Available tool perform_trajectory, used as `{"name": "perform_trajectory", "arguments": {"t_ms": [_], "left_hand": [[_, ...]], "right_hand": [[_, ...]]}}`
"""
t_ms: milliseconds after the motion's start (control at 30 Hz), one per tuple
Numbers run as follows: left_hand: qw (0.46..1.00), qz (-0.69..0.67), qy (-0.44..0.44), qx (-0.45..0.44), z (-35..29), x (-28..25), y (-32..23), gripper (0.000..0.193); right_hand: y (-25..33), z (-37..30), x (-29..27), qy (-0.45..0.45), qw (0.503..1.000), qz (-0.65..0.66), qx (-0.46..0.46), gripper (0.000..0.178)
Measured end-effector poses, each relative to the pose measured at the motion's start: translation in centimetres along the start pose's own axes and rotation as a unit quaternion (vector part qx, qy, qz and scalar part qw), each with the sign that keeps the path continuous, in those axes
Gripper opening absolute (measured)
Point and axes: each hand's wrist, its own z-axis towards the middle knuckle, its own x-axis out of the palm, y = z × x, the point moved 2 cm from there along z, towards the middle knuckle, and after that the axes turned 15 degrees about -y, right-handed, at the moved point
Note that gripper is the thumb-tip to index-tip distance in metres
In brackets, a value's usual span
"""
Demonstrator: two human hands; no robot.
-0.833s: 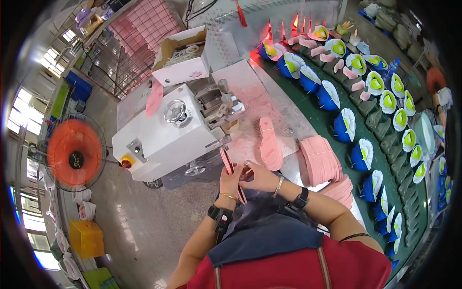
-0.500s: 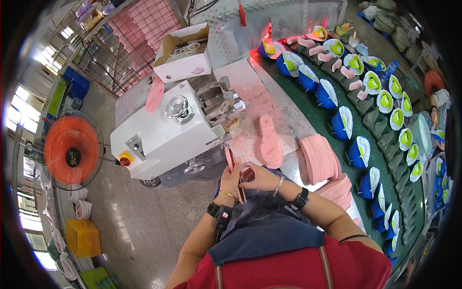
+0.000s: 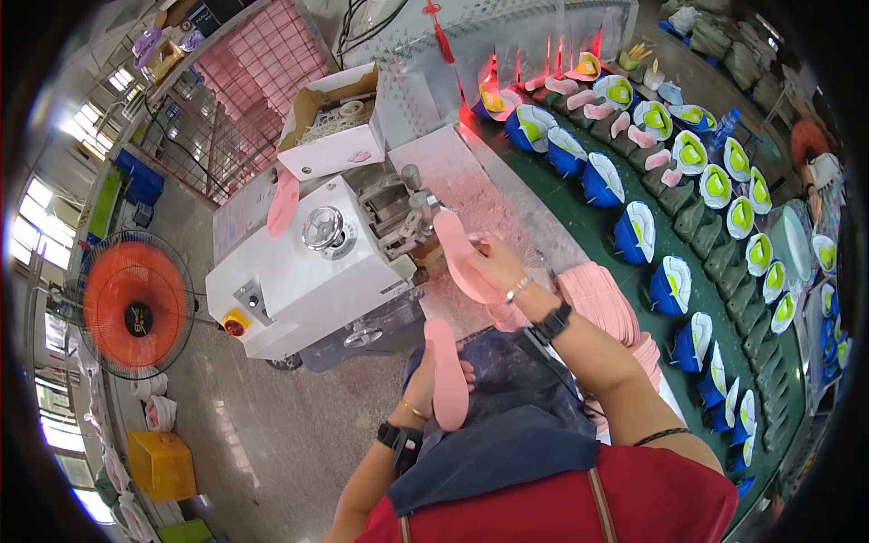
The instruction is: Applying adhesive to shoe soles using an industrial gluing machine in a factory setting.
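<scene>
Furthest left among the things around the work, a loose pink sole (image 3: 283, 206) lies against the far side of the white machine (image 3: 303, 271), perhaps parked there to stay clear of its metal head. Near and to the right of the machine, the left hand (image 3: 419, 387) is closed around a pink insole (image 3: 445, 376) from behind, fingertips showing at its right edge, so the broad face stays flat and exposed. That piece is smooth, evenly pale pink, waisted in the middle and rounded at both ends. Farther off and to the right, the right hand (image 3: 497, 265) pinches a second insole (image 3: 460, 258) by its right edge, likely to leave the left edge free beside the machine's head; whether they touch I cannot tell. It looks equally plain and slightly tilted. On the right, a pink stack (image 3: 597, 294) sits within easy reach, before the green conveyor (image 3: 593, 233) carrying blue-and-white uppers (image 3: 638, 233)
</scene>
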Motion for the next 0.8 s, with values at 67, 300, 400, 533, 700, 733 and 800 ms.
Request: {"name": "perform_trajectory", "arguments": {"t_ms": [67,300,400,533,700,733,800], "left_hand": [[0.999,0.003,0.034,-0.035,-0.8,0.1,1.1,0.068],[0.988,-0.031,0.096,-0.115,-1.3,0.0,2.7,0.05],[0.994,0.009,0.069,-0.079,-0.8,-0.2,2.3,0.049],[0.998,-0.032,0.049,-0.03,-0.7,-0.8,1.8,0.051],[0.961,0.169,0.114,0.185,-1.0,-1.4,1.0,0.041],[0.957,0.177,0.131,0.189,-0.7,-1.3,0.9,0.04],[0.823,0.451,0.132,0.318,-0.1,-0.6,0.5,0.042]], "right_hand": [[0.0,2.0,1.4,0.015,0.975,-0.22,0.015,0.035],[2.7,5.0,-0.2,0.111,0.96,-0.207,0.153,0.038],[4.1,6.2,-1.7,-0.026,0.905,-0.39,-0.168,0.037],[1.5,7.6,1.0,-0.041,0.919,-0.384,-0.079,0.037],[-3.3,9.8,6.3,-0.09,0.962,-0.209,0.151,0.048],[-3.7,10.6,6.1,-0.124,0.961,-0.204,0.14,0.049],[-3.8,12.0,4.1,-0.174,0.953,-0.237,0.071,0.035]]}}
